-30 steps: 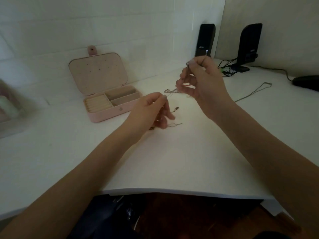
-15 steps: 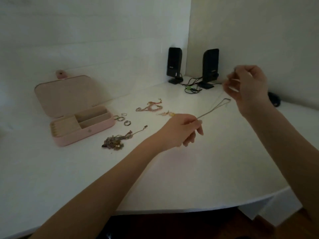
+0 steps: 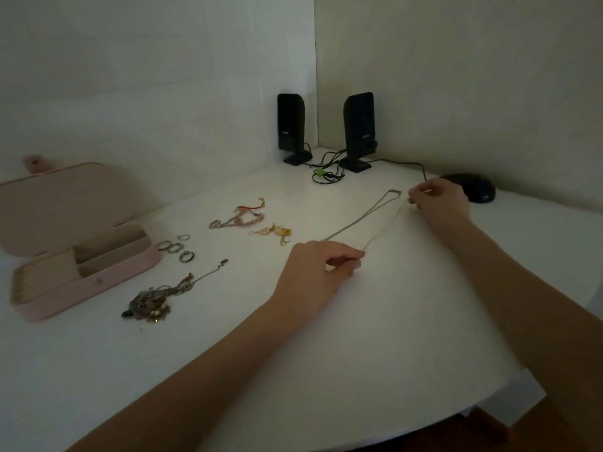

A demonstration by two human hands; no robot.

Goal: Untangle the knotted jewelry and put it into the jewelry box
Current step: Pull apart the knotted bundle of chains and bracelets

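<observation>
A thin silver chain [image 3: 383, 220] is stretched low over the white table between my hands. My left hand [image 3: 318, 272] pinches its near end and my right hand [image 3: 439, 203] pinches its far end. A second silver chain [image 3: 362, 220] with a squared far end lies beside it. A knotted clump of jewelry [image 3: 153, 300] with a loose chain tail lies in front of the open pink jewelry box [image 3: 81, 282] at the left. Several rings [image 3: 177, 249], a pink and red bracelet tangle [image 3: 239, 218] and a gold piece [image 3: 275, 231] lie further back.
Two black speakers [image 3: 326, 128] with tangled cables stand in the far corner against the walls. A black mouse [image 3: 470, 187] sits just behind my right hand. The table's curved front edge [image 3: 424, 429] runs close below my forearms.
My view swung right and down. Both hands left the clump, carried one chain to the right, drew it out between them and lowered it toward the table.
</observation>
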